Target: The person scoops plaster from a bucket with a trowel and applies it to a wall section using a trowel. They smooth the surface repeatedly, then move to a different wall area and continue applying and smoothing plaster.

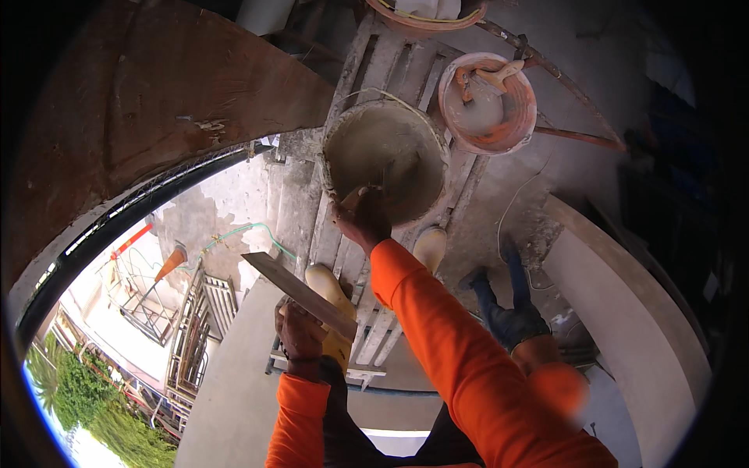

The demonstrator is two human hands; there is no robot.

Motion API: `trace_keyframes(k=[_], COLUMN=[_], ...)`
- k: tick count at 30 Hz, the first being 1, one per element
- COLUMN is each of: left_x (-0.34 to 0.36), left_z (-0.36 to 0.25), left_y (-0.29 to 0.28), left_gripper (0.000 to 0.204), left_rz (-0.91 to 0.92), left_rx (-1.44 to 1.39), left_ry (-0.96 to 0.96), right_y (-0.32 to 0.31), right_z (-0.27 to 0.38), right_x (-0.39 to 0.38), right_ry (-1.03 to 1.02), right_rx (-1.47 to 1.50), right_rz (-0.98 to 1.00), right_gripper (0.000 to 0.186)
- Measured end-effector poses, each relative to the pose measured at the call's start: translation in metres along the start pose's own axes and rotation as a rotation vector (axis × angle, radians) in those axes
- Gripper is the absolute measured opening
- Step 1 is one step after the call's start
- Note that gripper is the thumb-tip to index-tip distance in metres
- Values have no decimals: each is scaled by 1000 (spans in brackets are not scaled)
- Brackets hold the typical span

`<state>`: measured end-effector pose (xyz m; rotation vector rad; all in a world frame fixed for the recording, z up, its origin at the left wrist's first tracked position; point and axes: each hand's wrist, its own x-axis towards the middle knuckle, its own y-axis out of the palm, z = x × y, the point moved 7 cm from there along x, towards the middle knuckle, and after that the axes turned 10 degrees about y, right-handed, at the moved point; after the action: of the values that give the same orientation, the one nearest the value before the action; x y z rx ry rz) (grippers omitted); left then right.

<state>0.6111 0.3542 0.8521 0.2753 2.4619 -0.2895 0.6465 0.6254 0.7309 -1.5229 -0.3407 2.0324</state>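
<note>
My left hand (301, 334) is closed around the grip of a flat grey plastering board (300, 292), held tilted, with its long edge towards me. Further forward, my right hand (364, 221) reaches over the near rim of a large mortar-caked bucket (335, 175). Grey-brown wet mix (386, 144) lies inside it. The right fingers are curled together, and a thin dark tool part seems to run from them into the bucket; its kind is hidden. Both arms wear orange sleeves.
Under my yellow boots (429, 248) is a slatted wooden platform (367, 277). An orange pail (524, 117) holds brushes and cloudy liquid. Another tub (425, 22) stands beyond. A co-worker in jeans (503, 316) is lower right, beside a curved wall (616, 288). A big brown panel (179, 86) rises left.
</note>
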Motion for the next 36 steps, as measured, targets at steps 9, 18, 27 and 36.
trace_keyframes(k=[9,18,27,36], left_x=[94,159,163,167], left_z=[31,23,6,21], left_y=[50,111,148,145], left_gripper=[28,28,33,47], left_rz=[285,512,849,1033], left_rx=[-651,-211,-826,-1082], left_ry=[-314,-1,-379,-374], right_y=[-29,1,-104,-133], right_z=[-8,8,-53,54], right_x=[19,29,5,-52], right_ry=[271,179,-148,-1239], right_rx=[245,144,-764,-1742], right_rz=[372,349,165,-458], right_gripper=[42,41,53,26])
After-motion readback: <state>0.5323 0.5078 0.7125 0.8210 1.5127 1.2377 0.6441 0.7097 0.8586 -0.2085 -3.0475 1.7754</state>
